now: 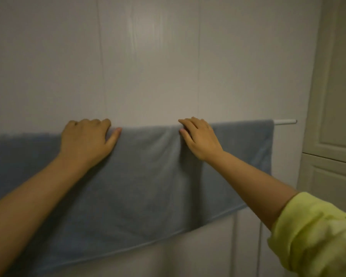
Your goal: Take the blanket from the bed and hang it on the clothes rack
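Observation:
A grey-blue blanket [148, 176] hangs draped over the white bar of the clothes rack [285, 121], whose bare end sticks out at the right. My left hand [86, 139] lies on the blanket's top fold left of centre, fingers curled over the bar and thumb pressing the front cloth. My right hand [200, 137] grips the top fold right of centre, fingers over the bar. The rest of the bar is hidden under the blanket. The blanket's lower hem slants up toward the right.
A pale panelled wall [148, 66] stands right behind the rack. A cream cupboard door [336, 96] is at the right. A thin white upright of the rack [259, 236] runs down below the blanket's right side.

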`<act>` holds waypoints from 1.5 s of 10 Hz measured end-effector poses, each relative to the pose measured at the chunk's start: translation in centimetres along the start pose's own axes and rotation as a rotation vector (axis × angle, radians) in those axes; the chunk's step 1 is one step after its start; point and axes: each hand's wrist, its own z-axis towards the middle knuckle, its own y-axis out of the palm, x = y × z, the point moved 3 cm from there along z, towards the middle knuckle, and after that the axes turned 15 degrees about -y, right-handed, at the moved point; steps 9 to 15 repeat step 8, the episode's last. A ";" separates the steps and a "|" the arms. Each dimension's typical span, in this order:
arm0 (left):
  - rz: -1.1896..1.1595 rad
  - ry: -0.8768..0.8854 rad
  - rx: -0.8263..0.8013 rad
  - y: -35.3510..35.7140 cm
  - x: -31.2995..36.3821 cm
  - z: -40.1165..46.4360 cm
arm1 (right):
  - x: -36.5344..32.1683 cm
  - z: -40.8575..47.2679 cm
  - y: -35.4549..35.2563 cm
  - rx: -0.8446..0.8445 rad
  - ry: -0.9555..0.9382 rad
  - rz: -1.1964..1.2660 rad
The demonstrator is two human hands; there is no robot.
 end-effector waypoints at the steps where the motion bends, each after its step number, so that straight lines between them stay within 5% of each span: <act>1: -0.061 0.055 -0.016 1.0 5.8 0.6 | 5.7 -2.7 -1.1 -0.029 0.143 0.017; 4: -0.013 -0.064 0.044 2.6 10.5 1.0 | 18.9 -10.5 -3.4 -0.248 0.313 0.020; 6: -0.078 -0.117 0.046 3.8 12.8 -4.4 | 21.2 -18.0 1.4 -0.309 0.342 0.095; 7: -0.053 -0.094 -0.089 5.1 14.0 -9.3 | 20.0 -23.5 5.8 -0.453 0.348 0.186; 8: -0.018 -0.040 -0.430 8.6 15.1 -17.9 | 17.2 -29.0 9.4 -0.826 0.329 0.337; 15: -0.018 -0.040 -0.430 8.6 15.1 -17.9 | 17.2 -29.0 9.4 -0.826 0.329 0.337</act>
